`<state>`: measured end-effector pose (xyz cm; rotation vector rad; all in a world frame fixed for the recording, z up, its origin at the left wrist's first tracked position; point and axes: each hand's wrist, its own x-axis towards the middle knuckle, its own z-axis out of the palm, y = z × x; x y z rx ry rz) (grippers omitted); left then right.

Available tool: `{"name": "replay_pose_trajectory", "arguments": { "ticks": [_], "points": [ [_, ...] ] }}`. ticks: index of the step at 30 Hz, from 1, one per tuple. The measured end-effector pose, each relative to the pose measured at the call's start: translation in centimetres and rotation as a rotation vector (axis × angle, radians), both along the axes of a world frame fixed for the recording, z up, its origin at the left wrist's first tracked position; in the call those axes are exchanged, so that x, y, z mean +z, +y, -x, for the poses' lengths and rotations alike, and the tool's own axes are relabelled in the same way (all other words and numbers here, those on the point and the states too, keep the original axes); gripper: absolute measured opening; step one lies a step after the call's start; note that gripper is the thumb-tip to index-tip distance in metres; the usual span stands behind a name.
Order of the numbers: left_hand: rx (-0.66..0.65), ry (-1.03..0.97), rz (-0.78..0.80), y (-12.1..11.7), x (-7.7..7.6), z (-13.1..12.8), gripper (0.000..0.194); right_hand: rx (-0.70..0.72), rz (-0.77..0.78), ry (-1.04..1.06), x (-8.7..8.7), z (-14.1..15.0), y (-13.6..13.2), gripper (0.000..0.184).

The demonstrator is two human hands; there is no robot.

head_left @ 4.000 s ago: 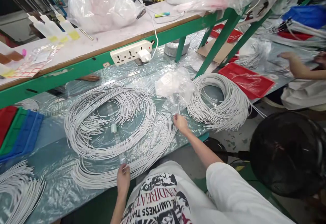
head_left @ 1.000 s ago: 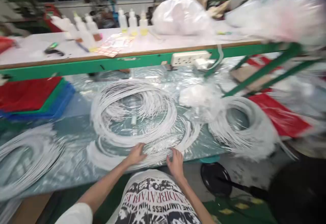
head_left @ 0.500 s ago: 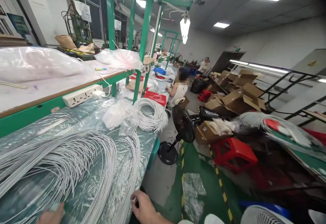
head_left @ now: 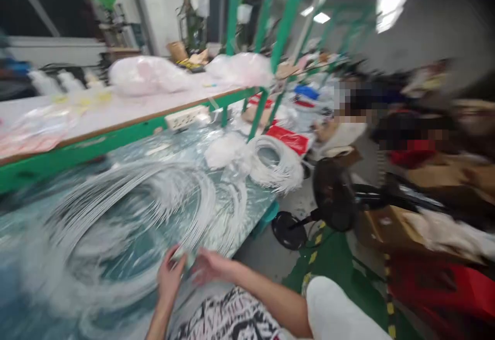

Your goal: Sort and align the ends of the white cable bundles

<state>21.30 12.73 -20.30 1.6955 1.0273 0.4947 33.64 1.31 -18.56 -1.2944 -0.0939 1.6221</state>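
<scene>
The picture is smeared by head motion. A large loose coil of white cable (head_left: 127,211) lies on the plastic-covered bench (head_left: 31,247) in front of me. My left hand (head_left: 169,277) and my right hand (head_left: 209,266) meet at the coil's near edge, close to the bench front. Both seem to pinch a small pale piece between them, too blurred to name. A second, tighter white cable coil (head_left: 276,162) sits further right on the bench, beside a crumpled clear bag (head_left: 224,150).
A green-framed upper shelf (head_left: 116,128) with a white power strip (head_left: 184,117) and plastic bags runs above the bench. A black floor fan (head_left: 332,195) stands right of the bench edge. Another person (head_left: 340,133) sits further along; cardboard boxes fill the right.
My head has swung back down and left from the aisle toward the bench. Both hands have come together at the coil's near edge, where earlier they lay apart on the cables.
</scene>
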Motion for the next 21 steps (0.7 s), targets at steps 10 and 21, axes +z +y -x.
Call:
{"name": "replay_pose_trajectory", "arguments": {
  "ticks": [10, 21],
  "points": [
    [-0.1, -0.13, -0.134, -7.6, 5.9, -0.9, 0.048, -0.228, -0.183, 0.115, 2.5, -2.2, -3.7, 0.054],
    [0.018, -0.21, 0.152, -13.1, 7.1, -0.8, 0.039, -0.07, -0.337, 0.168, 3.3, -5.0, -9.0, 0.058]
  ]
}}
